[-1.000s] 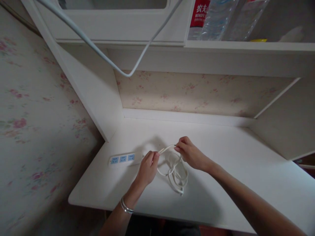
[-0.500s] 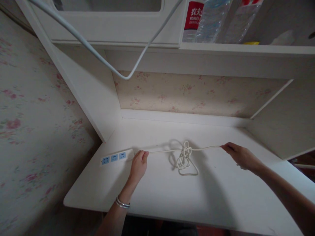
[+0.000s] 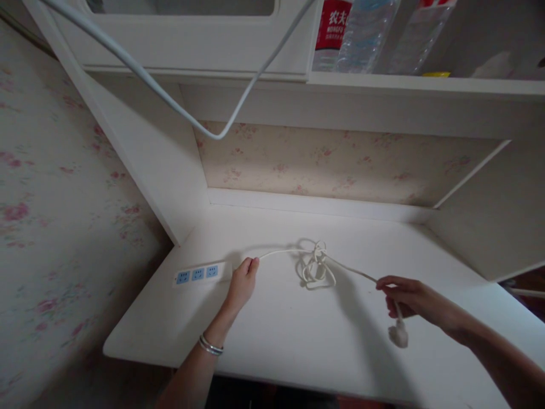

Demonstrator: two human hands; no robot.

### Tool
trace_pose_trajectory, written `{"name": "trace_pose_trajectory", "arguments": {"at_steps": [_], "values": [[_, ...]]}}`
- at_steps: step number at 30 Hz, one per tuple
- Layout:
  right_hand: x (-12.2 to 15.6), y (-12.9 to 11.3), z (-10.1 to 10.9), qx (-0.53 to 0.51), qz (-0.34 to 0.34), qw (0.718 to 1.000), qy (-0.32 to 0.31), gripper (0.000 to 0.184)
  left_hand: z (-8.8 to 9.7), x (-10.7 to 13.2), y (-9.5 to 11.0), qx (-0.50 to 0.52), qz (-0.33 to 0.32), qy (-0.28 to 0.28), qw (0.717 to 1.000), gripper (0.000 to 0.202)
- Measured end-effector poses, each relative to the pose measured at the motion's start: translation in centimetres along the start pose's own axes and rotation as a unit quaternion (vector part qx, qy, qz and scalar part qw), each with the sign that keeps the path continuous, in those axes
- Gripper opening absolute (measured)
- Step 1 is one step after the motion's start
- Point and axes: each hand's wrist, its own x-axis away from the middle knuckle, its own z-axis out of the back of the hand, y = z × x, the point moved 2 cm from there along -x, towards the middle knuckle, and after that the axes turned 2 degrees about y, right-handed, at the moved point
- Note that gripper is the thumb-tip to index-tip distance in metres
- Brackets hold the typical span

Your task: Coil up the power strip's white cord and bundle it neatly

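Note:
A white power strip [image 3: 198, 275] with three blue socket faces lies on the left of the desk. Just right of it, my left hand [image 3: 242, 282] is closed around the white power cord [image 3: 285, 251]. Mid-desk, the cord is bunched in a loose knotted tangle [image 3: 315, 266]. My right hand [image 3: 404, 295] pinches the cord on the other side of the tangle, and the plug [image 3: 399, 334] dangles below those fingers. Between the hands the cord bows up slightly on the left and slopes down to the right.
The white desk [image 3: 272, 335] has a rounded front left corner. Above it, a shelf [image 3: 426, 83] holds plastic bottles [image 3: 368, 37]. A thick white cable [image 3: 217, 135] hangs in front of the cabinet. Floral wallpaper [image 3: 38, 227] covers the wall at left.
My right hand has moved down and toward me, and the plug now shows beneath it. The cord has gone from nearly taut to slacker, and the tangle has shifted slightly. My left hand stays nearly in place.

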Motion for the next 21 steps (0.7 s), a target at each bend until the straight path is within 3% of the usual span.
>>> {"name": "trace_pose_trajectory", "arguments": {"at_steps": [4, 6, 9, 13, 16, 21], "values": [[2.3, -3.5, -4.0, 0.168, 0.085, 0.974, -0.125, 0.031, -0.5, 0.0, 0.8, 0.203, 0.088, -0.043, 0.974, 0.036], [2.7, -4.7, -5.8, 0.261, 0.139, 0.947, -0.126, 0.025, -0.6, 0.1, 1.3, 0.309, 0.106, -0.072, 0.942, 0.033], [2.4, -5.4, -7.3, 0.391, 0.186, 0.901, -0.022, 0.017, -0.3, 0.2, 1.7, 0.378, 0.101, -0.097, 0.915, 0.029], [1.1, -6.3, -8.1, 0.477, 0.199, 0.843, 0.146, 0.028, -0.1, 0.6, 1.5, 0.326, 0.095, -0.124, 0.932, 0.028], [0.0, -7.7, -9.5, 0.436, 0.231, 0.846, 0.204, 0.045, -0.5, 0.9, 0.8, 0.272, 0.08, -0.113, 0.952, 0.031], [-2.3, -10.3, -14.4, 0.265, 0.245, 0.907, 0.216, 0.056, -1.9, 1.2, 0.2, 0.214, 0.038, -0.077, 0.973, 0.033]]}}
